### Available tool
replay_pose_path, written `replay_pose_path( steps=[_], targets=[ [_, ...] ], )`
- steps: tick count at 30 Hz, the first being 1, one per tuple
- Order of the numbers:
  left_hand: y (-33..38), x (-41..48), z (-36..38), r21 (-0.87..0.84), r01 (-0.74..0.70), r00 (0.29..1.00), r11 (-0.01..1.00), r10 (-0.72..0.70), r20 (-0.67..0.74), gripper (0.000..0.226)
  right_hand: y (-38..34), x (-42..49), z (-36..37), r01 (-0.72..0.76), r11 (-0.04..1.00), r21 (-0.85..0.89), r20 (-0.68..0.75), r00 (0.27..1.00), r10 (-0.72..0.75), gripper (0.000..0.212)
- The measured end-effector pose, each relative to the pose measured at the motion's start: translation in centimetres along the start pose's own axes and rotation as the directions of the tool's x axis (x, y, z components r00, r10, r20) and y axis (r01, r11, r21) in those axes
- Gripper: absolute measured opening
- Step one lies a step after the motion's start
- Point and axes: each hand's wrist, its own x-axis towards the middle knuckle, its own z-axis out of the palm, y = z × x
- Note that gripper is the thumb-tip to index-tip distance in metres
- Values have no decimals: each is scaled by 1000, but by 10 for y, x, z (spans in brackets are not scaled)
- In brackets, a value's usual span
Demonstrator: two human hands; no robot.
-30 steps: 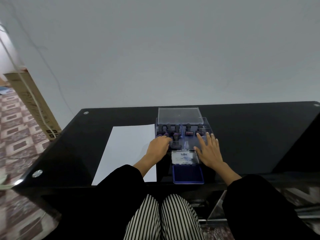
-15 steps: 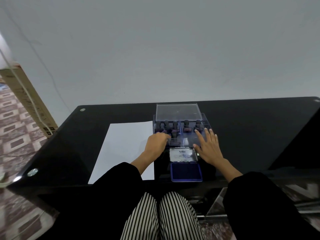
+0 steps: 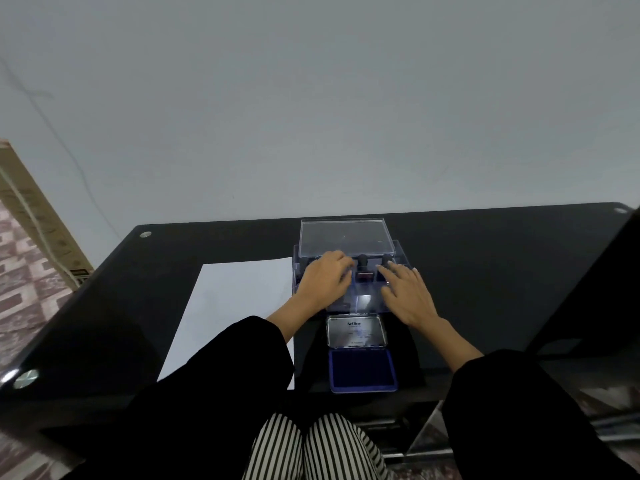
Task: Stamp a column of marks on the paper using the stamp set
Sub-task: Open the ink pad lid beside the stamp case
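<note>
the stamp set (image 3: 363, 302), a clear plastic case, sits at the middle of the frame on the far half of the black glass bench (image 3: 502, 271), with its clear lid (image 3: 343, 235) standing open behind it. inside, a row of dark-handled stamps stands upright; one stamp (image 3: 362, 263) shows plainly in the gap between the two hands. the left hand (image 3: 325, 280) lies over the left part of the row with its fingers (image 3: 341, 262) curled down among the handles; whether they hold a stamp is hidden, so i cannot tell. the right hand (image 3: 408, 294) rests on the right part of the case, its fingers (image 3: 388, 274) straight and slightly spread, holding nothing. just below the case in the frame, an ink pad (image 3: 362, 371) lies open, its blue pad nearest the person and its silver lid, printed "artline", flat between the pad and the case. the white paper (image 3: 235, 306) lies left of the case, its right edge just beside it, and its visible surface bears no marks. black sleeves (image 3: 221, 368) cover both forearms, and striped trousers (image 3: 311, 448) show at the bottom centre. a cardboard box (image 3: 33, 213) leans at the left edge of the frame over a patterned tile floor (image 3: 20, 282), and a plain grey wall (image 3: 311, 98) fills the upper half.
</note>
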Motion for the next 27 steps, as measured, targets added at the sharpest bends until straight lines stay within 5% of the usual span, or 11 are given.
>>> replay_pose_path(
  steps=[8, 27],
  targets=[
    [0, 50, 23, 25, 65, 981, 998, -68, 179, 47, 7, 48, -3, -90, 989, 114, 9, 996, 90, 48],
    [-30, 82, 63, 83, 71, 962, 994, -90, 257, 58, -5, 104, 2, -280, 950, -134, 19, 958, 285, 24]
  ],
)
